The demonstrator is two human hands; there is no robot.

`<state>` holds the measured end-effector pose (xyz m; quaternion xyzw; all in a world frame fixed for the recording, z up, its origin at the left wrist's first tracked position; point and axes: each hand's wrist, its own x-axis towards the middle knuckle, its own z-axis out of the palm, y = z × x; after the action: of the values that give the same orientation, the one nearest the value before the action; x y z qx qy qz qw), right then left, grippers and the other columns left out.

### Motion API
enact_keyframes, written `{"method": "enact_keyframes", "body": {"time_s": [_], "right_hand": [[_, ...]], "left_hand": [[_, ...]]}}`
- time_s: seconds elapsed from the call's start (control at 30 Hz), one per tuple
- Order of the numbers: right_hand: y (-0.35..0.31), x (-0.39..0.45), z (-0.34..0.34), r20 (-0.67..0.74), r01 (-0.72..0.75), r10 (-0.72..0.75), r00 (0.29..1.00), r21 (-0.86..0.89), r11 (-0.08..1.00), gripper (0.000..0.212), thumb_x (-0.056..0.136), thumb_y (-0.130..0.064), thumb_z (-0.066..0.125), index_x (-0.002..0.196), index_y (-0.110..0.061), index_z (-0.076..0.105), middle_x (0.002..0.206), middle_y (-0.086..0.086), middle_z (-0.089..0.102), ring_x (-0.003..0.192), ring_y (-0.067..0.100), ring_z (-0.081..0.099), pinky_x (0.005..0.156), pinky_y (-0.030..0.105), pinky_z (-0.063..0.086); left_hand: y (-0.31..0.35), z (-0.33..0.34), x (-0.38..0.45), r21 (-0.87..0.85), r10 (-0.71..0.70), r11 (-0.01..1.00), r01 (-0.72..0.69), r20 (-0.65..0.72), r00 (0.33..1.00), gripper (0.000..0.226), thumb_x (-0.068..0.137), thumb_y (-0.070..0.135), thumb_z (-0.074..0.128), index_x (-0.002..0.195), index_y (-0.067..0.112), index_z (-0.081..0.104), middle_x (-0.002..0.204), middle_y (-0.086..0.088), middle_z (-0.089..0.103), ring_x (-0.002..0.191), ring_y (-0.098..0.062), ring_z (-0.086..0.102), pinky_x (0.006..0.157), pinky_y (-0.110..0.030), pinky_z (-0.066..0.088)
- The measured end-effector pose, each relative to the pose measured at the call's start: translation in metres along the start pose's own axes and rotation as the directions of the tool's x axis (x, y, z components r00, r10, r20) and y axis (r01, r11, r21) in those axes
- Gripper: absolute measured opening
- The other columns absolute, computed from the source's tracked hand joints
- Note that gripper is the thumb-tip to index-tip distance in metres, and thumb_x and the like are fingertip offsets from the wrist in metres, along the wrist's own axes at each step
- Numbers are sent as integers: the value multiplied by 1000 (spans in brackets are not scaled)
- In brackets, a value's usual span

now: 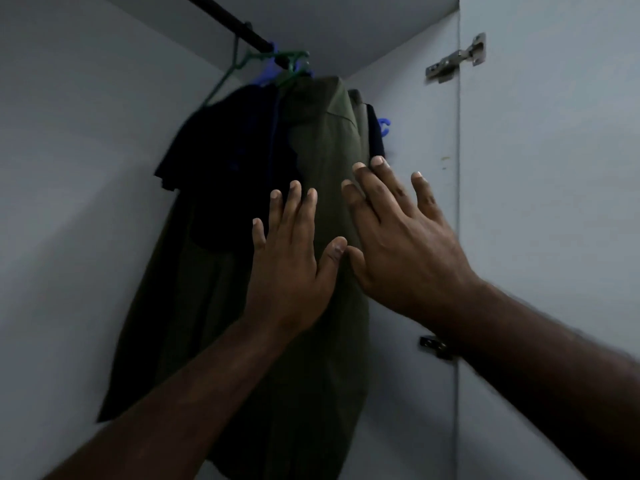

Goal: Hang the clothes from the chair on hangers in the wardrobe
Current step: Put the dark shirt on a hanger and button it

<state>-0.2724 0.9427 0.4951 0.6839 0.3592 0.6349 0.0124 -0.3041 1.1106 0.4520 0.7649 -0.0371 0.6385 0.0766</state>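
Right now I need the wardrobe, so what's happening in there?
A person has both hands spread open against an olive shirt hanging from the rail. The left hand and right hand grip nothing. A dark garment hangs beside it, with green hangers above.

Metal door hinge, upper right

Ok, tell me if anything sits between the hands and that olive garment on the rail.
Nothing visible does. The left hand and right hand are spread open right against the front of the olive garment, which already hangs from the black rail beside a dark garment.
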Motion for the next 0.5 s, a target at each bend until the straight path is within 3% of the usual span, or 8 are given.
{"method": "enact_keyframes", "body": {"time_s": [0.27, 0.4, 0.5], "right_hand": [[39, -92, -63, 139, 32, -16, 990, -118, 993, 65, 96, -34, 50, 153, -9, 32, 162, 12, 24, 153, 28, 13, 117, 62, 21], [78, -139, -109, 214, 38, 10, 977, -222, 974, 66, 95, -37, 50, 152, -9, 34, 161, 12, 29, 152, 28, 17, 116, 62, 22], [114, -173, -148, 254, 14, 64, 965, -294, 956, 66, 94, -31, 56, 152, -9, 35, 161, 12, 30, 152, 28, 17, 116, 63, 22]], "left_hand": [[94, 40, -46, -245, 0, 970, 7, 26, 1000, 71, 100, 60, 21, 160, 24, 9, 169, 5, -1, 154, -11, -12, 124, -50, -1], [169, 58, -60, -367, 41, 930, -14, 65, 997, 76, 97, 69, 5, 160, 27, 6, 169, 5, -4, 154, -11, -13, 124, -50, -2], [236, 66, -65, -446, 82, 894, -37, 83, 993, 77, 97, 69, 5, 160, 26, 5, 169, 6, -6, 153, -10, -15, 124, -52, -1]]}}
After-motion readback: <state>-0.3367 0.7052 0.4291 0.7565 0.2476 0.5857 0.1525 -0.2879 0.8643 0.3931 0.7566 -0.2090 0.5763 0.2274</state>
